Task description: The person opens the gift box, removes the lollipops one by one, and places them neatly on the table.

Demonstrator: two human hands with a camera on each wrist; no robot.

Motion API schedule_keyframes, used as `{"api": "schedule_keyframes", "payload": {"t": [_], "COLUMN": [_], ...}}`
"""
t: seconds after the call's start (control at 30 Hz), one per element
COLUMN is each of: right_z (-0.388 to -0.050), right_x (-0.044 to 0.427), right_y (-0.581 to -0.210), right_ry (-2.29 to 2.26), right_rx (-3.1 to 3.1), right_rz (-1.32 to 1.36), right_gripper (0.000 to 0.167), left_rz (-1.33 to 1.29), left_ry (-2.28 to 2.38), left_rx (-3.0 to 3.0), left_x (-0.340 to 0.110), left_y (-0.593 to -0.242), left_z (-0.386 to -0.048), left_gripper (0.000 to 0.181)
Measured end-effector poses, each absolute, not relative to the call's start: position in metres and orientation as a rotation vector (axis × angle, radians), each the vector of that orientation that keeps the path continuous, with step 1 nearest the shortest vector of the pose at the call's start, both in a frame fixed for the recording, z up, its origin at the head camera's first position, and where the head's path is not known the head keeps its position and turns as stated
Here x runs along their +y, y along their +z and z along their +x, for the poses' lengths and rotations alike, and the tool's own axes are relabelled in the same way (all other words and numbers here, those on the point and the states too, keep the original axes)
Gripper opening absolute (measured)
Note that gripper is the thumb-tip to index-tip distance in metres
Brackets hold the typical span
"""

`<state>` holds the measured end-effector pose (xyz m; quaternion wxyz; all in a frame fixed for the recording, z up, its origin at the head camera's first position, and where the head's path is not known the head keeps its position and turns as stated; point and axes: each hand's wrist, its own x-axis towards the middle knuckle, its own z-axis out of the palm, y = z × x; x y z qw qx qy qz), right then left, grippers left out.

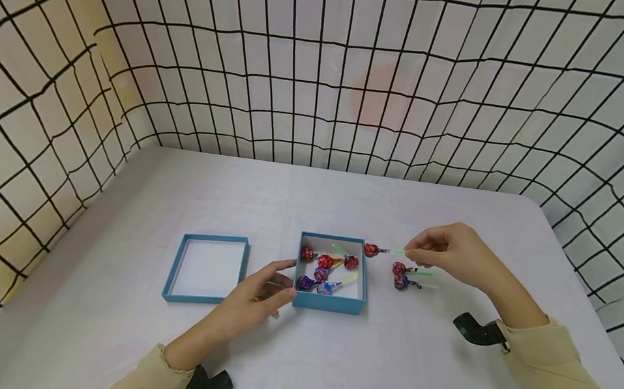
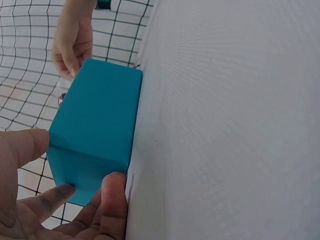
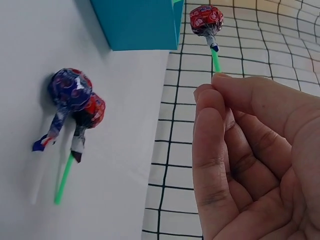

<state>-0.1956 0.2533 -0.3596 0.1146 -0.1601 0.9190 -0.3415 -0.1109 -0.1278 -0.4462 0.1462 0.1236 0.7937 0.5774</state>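
And pinching a red lollipop [image 3: 206, 21] by its stick [image 3: 216, 61] in the right hand [image 1: 452, 254], aiming it head-first leftward of that hand, lengthwise roughly level; touching the blue box [image 1: 330, 303] with loosely spread left hand [image 1: 252, 301]!

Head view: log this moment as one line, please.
right hand: pinches red lollipop by green stick | left hand: touches blue box | inside: more lollipops | table: two lollipops

an open blue box [image 1: 329, 303] stands on the table [image 1: 335, 375], wrapped lollipops [image 1: 322, 273] scattered inside; a red lollipop [image 1: 370, 250] is held by its green stick [image 3: 216, 61] near the box's far right corner; two more lollipops [image 3: 71, 90] lie touching, off its right edge.
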Motion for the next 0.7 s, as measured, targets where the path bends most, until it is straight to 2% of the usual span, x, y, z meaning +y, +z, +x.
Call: {"api": "schedule_keyframes", "payload": {"t": [0.7], "right_z": [-0.172], "right_x": [0.297], "right_y": [-0.396], "right_ry": [-1.018], "right_rx": [2.621], "right_rz": [-0.358], "right_gripper": [0.02], "left_rz": [0.341], "left_ry": [1.665], "left_rx": [2.276], "left_x": [-0.129], "left_y": [-0.448], "left_z": [-0.113], "left_gripper": [0.059]}}
